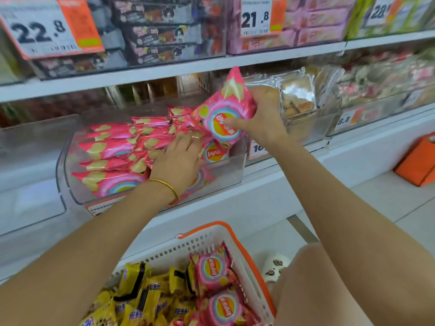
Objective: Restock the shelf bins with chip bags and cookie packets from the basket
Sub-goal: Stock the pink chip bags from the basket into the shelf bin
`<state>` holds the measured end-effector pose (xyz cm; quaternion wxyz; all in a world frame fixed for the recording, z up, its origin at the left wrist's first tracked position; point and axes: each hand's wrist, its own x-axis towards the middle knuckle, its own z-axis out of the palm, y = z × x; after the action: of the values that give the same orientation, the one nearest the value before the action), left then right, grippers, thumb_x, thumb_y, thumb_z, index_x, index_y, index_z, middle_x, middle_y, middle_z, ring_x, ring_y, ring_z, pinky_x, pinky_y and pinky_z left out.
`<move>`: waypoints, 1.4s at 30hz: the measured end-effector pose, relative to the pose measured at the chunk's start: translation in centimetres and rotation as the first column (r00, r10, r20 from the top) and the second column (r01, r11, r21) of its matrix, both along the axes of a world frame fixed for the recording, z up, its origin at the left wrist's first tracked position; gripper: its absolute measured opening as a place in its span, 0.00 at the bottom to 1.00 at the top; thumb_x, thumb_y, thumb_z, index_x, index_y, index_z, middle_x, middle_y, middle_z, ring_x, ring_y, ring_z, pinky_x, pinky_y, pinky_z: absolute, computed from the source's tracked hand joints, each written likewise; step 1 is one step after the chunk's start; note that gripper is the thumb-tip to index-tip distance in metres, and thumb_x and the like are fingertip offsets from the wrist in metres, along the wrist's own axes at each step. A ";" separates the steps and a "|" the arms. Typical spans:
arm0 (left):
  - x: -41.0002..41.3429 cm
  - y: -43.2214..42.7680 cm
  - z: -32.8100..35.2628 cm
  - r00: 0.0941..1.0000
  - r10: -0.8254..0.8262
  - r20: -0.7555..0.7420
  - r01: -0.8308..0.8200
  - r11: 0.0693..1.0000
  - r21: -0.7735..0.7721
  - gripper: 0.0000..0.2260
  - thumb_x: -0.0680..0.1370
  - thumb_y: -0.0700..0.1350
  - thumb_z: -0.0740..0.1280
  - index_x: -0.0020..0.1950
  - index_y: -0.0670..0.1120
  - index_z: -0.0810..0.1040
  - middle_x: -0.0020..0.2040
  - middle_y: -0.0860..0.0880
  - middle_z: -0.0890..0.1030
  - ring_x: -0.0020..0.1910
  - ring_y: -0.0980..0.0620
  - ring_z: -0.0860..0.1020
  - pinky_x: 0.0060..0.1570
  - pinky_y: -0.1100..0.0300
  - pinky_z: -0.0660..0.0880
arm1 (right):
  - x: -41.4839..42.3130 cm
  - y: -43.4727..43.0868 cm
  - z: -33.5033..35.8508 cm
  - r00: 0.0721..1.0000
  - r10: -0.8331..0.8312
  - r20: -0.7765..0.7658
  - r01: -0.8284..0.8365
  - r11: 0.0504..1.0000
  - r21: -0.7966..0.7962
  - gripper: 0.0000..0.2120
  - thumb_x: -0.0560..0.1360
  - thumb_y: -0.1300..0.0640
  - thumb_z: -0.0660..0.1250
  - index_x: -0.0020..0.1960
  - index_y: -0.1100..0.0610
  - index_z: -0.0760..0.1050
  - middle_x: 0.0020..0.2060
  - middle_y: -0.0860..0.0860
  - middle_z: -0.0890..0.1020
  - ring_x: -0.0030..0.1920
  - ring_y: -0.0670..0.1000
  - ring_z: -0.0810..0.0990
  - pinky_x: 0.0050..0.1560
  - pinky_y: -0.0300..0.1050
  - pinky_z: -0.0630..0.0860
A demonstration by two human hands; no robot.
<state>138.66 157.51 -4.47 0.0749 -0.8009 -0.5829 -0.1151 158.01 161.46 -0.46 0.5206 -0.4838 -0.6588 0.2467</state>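
Head view looks down at a store shelf (pixel 259 191) where a clear bin (pixel 236 168) holds a row of pink chip bags (pixel 110 147) standing on edge. The left grip (pixel 179 158) lies flat on those bags near the bin's right end, fingers straight and spread, holding nothing; a gold bracelet (pixel 167 184) circles its wrist. The right grip (pixel 259 118) is curled around one more pink chip bag (pixel 226 109), thumb across its front logo and fingers behind it. That bag is tilted, raised above the bin's right end, its lower corner close to the left fingertips.

Below, near the bottom edge, a white basket (pixel 188 245) with an orange rim holds yellow cookie packets (pixel 141 290) on its left side and further pink bags (pixel 214 271) on its right.

Just right of the chip bin, a neighbouring bin (pixel 313 128) holds clear-wrapped pastries (pixel 296 97). On the shelf above, price cards read 22.8 (pixel 40 29) and 21.8 (pixel 255 17). An orange box (pixel 419 161) sits on the floor at far right.
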 end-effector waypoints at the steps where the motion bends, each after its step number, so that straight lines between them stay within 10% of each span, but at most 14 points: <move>1: 0.0 -0.3 0.0 1.000 0.017 0.007 -0.017 1.000 0.025 0.20 0.80 0.47 0.59 0.73 0.47 0.64 0.73 0.43 0.60 0.70 0.42 0.61 0.62 0.45 0.66 | 0.2 0.2 0.3 0.995 0.017 0.102 -0.016 1.000 -0.014 0.29 0.63 0.57 0.79 0.60 0.58 0.72 0.46 0.46 0.78 0.49 0.49 0.79 0.51 0.47 0.78; 6: -0.1 -1.1 0.1 0.996 0.048 0.080 -0.053 0.996 0.067 0.17 0.78 0.45 0.62 0.67 0.45 0.72 0.61 0.41 0.67 0.59 0.41 0.66 0.52 0.44 0.70 | 0.4 0.9 2.5 0.798 0.097 0.594 -0.095 0.995 -0.036 0.29 0.65 0.55 0.78 0.62 0.58 0.72 0.44 0.46 0.73 0.45 0.48 0.72 0.38 0.35 0.67; 27: -1.3 0.1 1.3 0.992 -0.013 0.127 0.008 0.999 0.035 0.12 0.79 0.48 0.59 0.53 0.40 0.74 0.51 0.41 0.74 0.53 0.41 0.70 0.54 0.45 0.68 | -5.8 1.7 4.4 -0.028 0.237 0.971 -0.033 0.971 -0.238 0.40 0.68 0.58 0.76 0.74 0.56 0.57 0.68 0.55 0.70 0.65 0.57 0.71 0.60 0.52 0.71; 34: -0.1 0.5 1.3 0.993 0.099 -0.066 -0.103 0.993 -0.061 0.28 0.76 0.64 0.59 0.65 0.43 0.67 0.64 0.43 0.69 0.62 0.43 0.67 0.59 0.48 0.66 | -5.9 1.8 2.8 0.072 0.247 0.966 -0.017 0.969 -0.246 0.36 0.67 0.47 0.75 0.68 0.54 0.61 0.61 0.51 0.73 0.61 0.56 0.73 0.49 0.50 0.66; 42: 0.1 1.0 1.6 0.988 0.104 -0.113 -0.115 0.989 -0.089 0.23 0.79 0.56 0.56 0.68 0.43 0.63 0.65 0.42 0.68 0.64 0.42 0.66 0.60 0.48 0.65 | -5.6 2.6 3.9 0.059 0.285 0.957 -0.093 0.956 -0.279 0.34 0.69 0.53 0.75 0.69 0.57 0.63 0.65 0.55 0.73 0.63 0.56 0.71 0.53 0.42 0.67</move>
<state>138.79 158.50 -2.88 0.0744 -0.7754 -0.6259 -0.0393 152.45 164.05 3.46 -0.1332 -0.4679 -0.8731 -0.0323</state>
